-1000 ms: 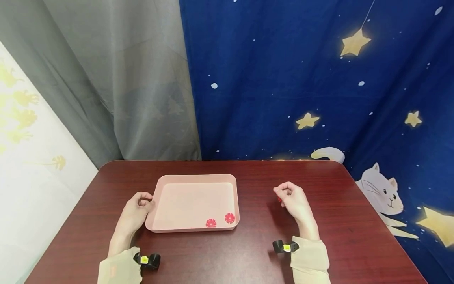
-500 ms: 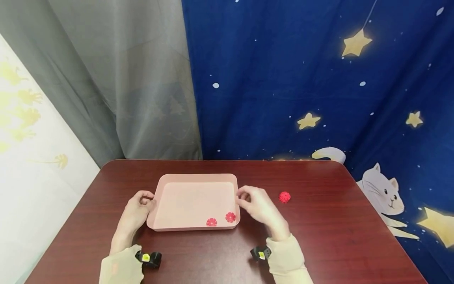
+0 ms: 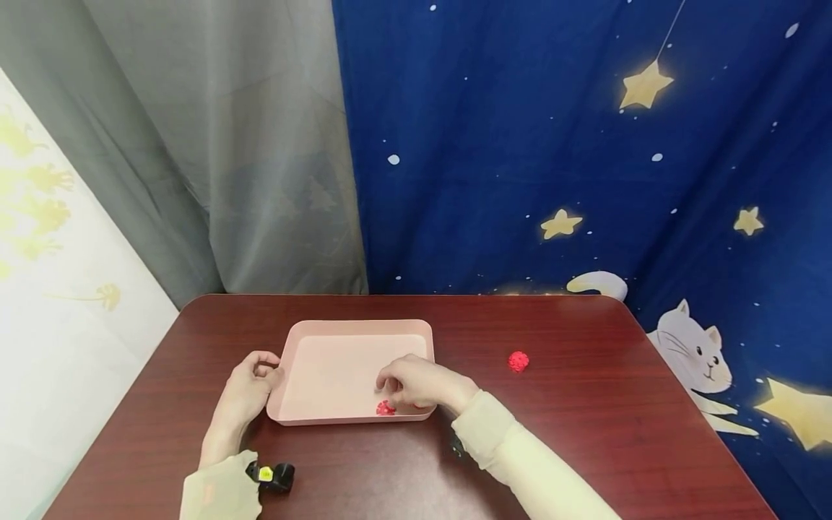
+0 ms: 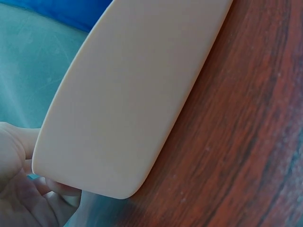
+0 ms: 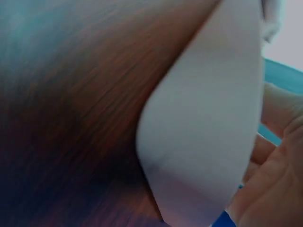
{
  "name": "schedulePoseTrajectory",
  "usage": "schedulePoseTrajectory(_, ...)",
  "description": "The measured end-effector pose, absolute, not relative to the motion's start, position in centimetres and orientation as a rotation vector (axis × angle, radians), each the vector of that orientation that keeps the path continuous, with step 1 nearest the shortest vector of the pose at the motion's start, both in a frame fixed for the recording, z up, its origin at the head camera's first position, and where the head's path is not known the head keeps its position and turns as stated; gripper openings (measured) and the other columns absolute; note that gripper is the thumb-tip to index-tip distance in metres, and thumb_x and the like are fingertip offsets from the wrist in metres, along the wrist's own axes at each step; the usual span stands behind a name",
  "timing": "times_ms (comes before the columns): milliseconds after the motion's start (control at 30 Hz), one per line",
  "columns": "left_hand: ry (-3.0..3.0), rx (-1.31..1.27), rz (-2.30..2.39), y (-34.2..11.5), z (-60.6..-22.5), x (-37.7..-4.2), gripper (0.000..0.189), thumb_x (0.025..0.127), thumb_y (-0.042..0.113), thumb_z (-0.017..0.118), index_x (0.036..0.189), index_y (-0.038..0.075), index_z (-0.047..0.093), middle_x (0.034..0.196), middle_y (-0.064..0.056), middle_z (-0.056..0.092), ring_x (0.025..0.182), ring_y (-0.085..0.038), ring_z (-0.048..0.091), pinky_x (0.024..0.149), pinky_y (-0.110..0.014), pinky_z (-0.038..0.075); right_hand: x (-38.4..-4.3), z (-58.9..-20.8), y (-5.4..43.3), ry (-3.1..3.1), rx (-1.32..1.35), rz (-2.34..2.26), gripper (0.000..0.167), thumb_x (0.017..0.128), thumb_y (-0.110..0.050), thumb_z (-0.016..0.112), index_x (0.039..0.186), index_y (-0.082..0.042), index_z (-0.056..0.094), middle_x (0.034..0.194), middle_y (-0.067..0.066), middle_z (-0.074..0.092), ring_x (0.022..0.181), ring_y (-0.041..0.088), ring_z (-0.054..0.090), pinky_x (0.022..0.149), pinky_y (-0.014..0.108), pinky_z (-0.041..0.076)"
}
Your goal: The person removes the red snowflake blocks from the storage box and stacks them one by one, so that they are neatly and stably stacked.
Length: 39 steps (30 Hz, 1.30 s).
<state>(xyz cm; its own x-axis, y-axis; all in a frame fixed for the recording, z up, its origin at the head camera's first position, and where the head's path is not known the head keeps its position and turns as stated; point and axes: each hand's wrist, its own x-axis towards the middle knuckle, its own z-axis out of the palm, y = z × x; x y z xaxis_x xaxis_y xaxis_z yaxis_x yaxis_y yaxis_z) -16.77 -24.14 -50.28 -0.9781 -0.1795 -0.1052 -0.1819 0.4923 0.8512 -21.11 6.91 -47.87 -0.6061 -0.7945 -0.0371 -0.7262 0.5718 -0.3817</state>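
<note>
A shallow pink tray lies on the table, with a red flower-shaped disc near its front wall. My left hand holds the tray's left edge, its fingers curled at the wall; in the left wrist view the hand is at the end of the tray wall. My right hand reaches over the tray's right wall, fingers bent down just above the disc, thumb and fingertips apart. It covers most of a second disc's place. A red clump of joined discs lies on the table right of the tray.
The dark red wooden table has rounded far corners. Behind it hang a grey curtain and a blue star-patterned curtain. Black wrist cameras, such as the left one, sit at the cuffs.
My right hand has let go of the red clump on the table, then moved left across the tray's right wall to over the discs. My left hand stays at the tray's edge.
</note>
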Motion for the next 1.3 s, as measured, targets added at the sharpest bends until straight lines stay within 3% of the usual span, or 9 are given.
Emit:
schedulePoseTrajectory(200,2.718,-0.335,1.544,-24.1,-50.3,-16.8,0.028,0.097,0.015,0.057,0.121,0.002,0.051,0.092,-0.013,0.058,0.076,-0.021,0.055,0.063,-0.03,0.044,-21.7,-48.2,6.1,2.513,-1.275,-0.291,0.031,0.079,-0.018,0.082,0.107,-0.021,0.069,0.082,-0.01,0.054,0.081,0.004,0.049,0.079,0.017,0.038)
schedulePoseTrajectory(433,2.71,-0.327,1.563,-24.1,-50.2,-16.9,0.028,0.097,0.014,0.057,0.121,0.002,0.05,0.091,-0.012,0.057,0.074,-0.02,0.055,0.062,-0.03,0.044,-22.3,-48.3,5.8,2.438,-1.278,-0.265,0.022,0.081,-0.013,0.079,0.095,-0.019,0.064,0.08,-0.007,0.052,0.079,0.005,0.048,0.075,0.018,0.038)
schedulePoseTrajectory(767,2.712,-0.317,1.558,-24.2,-50.3,-17.0,0.027,0.097,0.014,0.057,0.121,0.002,0.051,0.091,-0.012,0.057,0.075,-0.02,0.055,0.062,-0.03,0.045,-22.0,-48.0,5.5,2.407,-1.211,-0.282,0.02,0.084,-0.01,0.077,0.086,-0.017,0.058,0.073,-0.009,0.053,0.071,0.005,0.049,0.067,0.017,0.038)
schedulePoseTrajectory(1067,2.709,-0.319,1.548,-24.2,-50.4,-17.0,0.028,0.097,0.015,0.058,0.121,0.001,0.051,0.091,-0.012,0.058,0.075,-0.02,0.056,0.063,-0.031,0.045,-22.1,-47.7,5.6,2.4,-1.101,-0.359,0.02,0.085,-0.007,0.075,0.083,-0.017,0.058,0.07,-0.007,0.055,0.061,0.007,0.051,0.052,0.02,0.042)
schedulePoseTrajectory(1300,2.72,-0.321,1.542,-24.2,-50.4,-17.1,0.028,0.097,0.015,0.058,0.12,0.001,0.051,0.091,-0.012,0.058,0.075,-0.018,0.057,0.064,-0.031,0.045,-22.8,-46.3,5.8,2.491,-1.153,-0.391,0.016,0.084,-0.008,0.074,0.085,-0.018,0.062,0.072,-0.01,0.058,0.071,0.007,0.049,0.062,0.02,0.042)
